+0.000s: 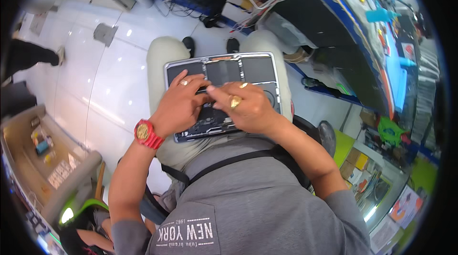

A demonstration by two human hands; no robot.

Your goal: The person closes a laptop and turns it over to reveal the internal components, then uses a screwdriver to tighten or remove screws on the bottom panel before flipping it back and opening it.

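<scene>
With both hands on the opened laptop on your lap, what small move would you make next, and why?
Probably steady the opened laptop with the left hand while the right hand works at the spot its fingertips pinch near the middle. The laptop only rests on the lap, both hands meet there, and what they pinch is too small to tell.

Matt metal laptop shell (pixel 267 62), glossy red plastic watch (pixel 147 133)

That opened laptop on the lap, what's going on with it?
A seated person has an opened laptop resting bottom-up on their knees, its cover off and the dark battery cells showing. Both hands are on its insides: the left hand, with a red watch on its wrist, and the right hand meet near the middle. A cluttered workbench stands to the right.
</scene>
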